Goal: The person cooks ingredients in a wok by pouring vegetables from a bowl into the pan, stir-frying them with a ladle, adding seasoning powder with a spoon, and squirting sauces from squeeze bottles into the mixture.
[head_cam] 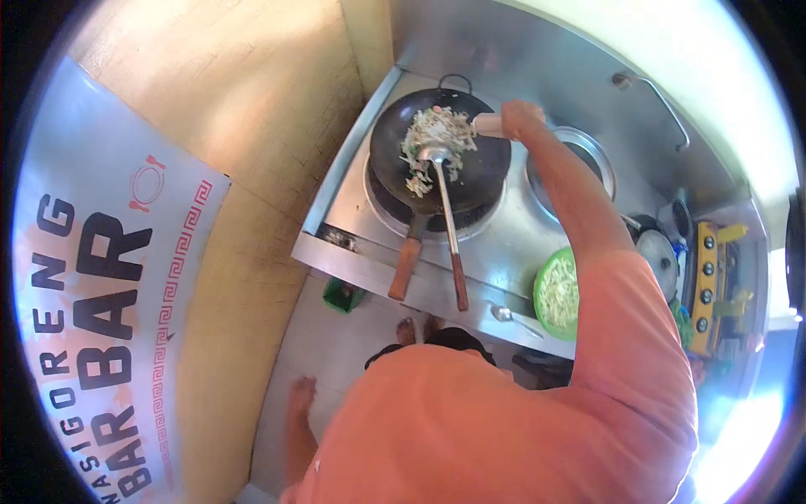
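Note:
A black wok with a wooden handle sits tilted on the stove ring, holding shredded vegetables and bits of other food. A metal wok ladle with a wooden grip rests in it, its bowl on the food and its grip over the counter's front edge; no hand is on it. Over the wok's right side, my right hand is closed around a pale container tipped towards the food. My left hand hangs low at my left side, blurred, well apart from the wok; its finger position is unclear.
To the right are a second ring with a round metal pan, a green bowl of shredded cabbage, a spoon, a lidded pot and a yellow gas stove. A green bin stands on the floor; a wall and printed banner are left.

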The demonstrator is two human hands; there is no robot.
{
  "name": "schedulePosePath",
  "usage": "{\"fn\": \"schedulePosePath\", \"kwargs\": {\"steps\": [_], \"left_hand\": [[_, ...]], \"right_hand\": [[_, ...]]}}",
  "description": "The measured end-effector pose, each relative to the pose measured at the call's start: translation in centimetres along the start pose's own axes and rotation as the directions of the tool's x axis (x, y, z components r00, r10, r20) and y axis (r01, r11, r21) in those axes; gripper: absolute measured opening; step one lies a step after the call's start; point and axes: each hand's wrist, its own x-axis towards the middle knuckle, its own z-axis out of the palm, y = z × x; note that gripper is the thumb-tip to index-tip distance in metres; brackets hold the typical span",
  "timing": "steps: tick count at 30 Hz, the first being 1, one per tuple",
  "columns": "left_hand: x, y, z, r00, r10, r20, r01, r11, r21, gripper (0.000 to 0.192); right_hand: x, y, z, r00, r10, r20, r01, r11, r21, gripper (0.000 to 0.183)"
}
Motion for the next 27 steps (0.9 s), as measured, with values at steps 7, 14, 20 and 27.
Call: {"fn": "schedulePosePath", "kwargs": {"steps": [7, 14, 20, 27], "left_hand": [[-6.5, -12.2, 12.6, 0.989, -0.087, 0.123, 0.126, 0.927, -0.353, 0.025], [-2.6, -10.3, 11.6, 0.993, 0.077, 0.089, -0.05, 0.96, -0.274, 0.026], [2.7, -7.9, 3.3, 0.992, 0.122, -0.036, -0.125, 0.888, -0.443, 0.028], [4.4, -8.6, -4.0, 0.995, 0.063, 0.076, -0.016, 0.864, -0.504, 0.023]], "right_hand": [[5.2, -4.0, -0.3, 0.981, -0.144, -0.13, 0.15, 0.988, 0.036, 0.025], [5.7, -6.4, -2.2, 0.985, -0.154, -0.084, 0.152, 0.988, -0.032, 0.022], [4.1, -4.0, -2.5, 0.993, -0.115, -0.03, 0.11, 0.987, -0.12, 0.023], [2.0, -5.7, -2.3, 0.991, -0.037, -0.128, 0.028, 0.997, -0.074, 0.021]]}}
